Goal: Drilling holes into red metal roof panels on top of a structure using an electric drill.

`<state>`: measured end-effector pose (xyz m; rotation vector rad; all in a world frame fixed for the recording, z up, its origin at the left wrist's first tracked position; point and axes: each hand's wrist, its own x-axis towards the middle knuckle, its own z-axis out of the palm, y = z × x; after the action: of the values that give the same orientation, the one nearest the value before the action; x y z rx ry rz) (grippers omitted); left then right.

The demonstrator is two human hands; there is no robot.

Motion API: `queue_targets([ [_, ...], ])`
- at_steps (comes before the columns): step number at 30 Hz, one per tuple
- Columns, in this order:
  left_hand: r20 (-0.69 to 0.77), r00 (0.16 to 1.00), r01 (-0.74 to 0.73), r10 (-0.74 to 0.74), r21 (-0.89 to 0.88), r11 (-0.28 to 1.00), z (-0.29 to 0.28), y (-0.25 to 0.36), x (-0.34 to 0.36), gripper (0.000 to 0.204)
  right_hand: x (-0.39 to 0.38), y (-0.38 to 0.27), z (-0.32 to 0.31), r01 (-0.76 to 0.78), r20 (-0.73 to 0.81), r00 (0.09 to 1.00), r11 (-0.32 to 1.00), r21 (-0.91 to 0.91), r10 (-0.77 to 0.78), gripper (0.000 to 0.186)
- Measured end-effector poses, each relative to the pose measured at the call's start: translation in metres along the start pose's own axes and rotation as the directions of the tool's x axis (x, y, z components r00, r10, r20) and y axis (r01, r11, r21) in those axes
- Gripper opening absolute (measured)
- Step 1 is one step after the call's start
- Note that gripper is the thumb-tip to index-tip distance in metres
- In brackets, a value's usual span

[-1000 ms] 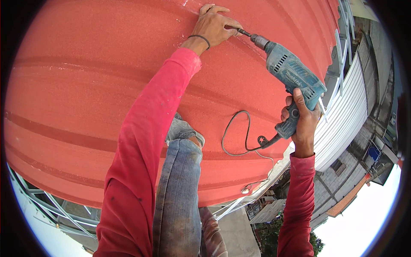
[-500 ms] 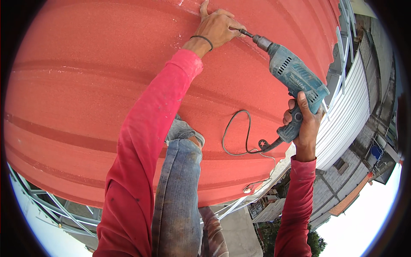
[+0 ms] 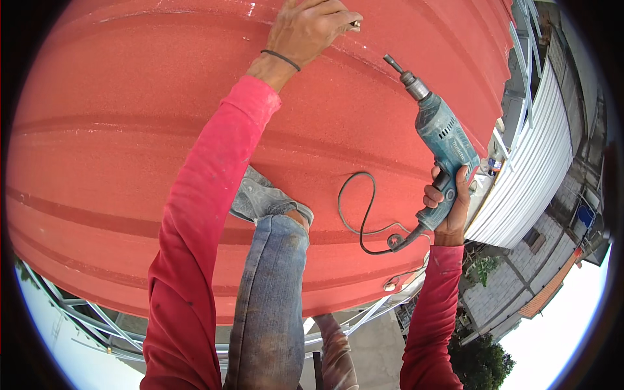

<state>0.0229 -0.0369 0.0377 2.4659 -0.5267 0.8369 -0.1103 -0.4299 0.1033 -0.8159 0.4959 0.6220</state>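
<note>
My left hand (image 3: pixel 304 31) is high on the red ribbed roof sheet (image 3: pixel 130 169), its fingers closed on a small metal piece (image 3: pixel 355 25), perhaps a screw. My right hand (image 3: pixel 448 198) grips the handle of a teal electric drill (image 3: pixel 448 140). The drill's tip (image 3: pixel 391 63) points up-left, lifted apart from my left hand, with a short bit in the chuck. A dark cord runs from the drill's handle and loops over the sheet.
My jeans-covered leg (image 3: pixel 266 299) and grey shoe (image 3: pixel 257 198) are low in the middle. Pale metal framing (image 3: pixel 91 312) lies past the sheet's edges. At right are a corrugated white roof (image 3: pixel 526 169), block walls (image 3: pixel 507 286) and a tree (image 3: pixel 481 361) below.
The drill has swung down and more upright in my right hand, its bit now away from my left fingers. My left hand has moved up and slightly left.
</note>
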Motion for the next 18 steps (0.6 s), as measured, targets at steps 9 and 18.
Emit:
queue_targets([
  [9,0.039,0.929,0.309,-0.367,0.461,0.832,0.002,-0.072,-0.017,0.027,0.07,0.1,-0.07,-0.202,0.093,0.979,0.932,0.3,0.182,0.055],
  [18,0.103,0.967,0.166,-0.232,0.439,0.883,-0.005,-0.068,-0.015,0.032,0.085,0.094,-0.037,-0.189,-0.3,0.948,0.565,-0.803,-0.11,0.063],
])
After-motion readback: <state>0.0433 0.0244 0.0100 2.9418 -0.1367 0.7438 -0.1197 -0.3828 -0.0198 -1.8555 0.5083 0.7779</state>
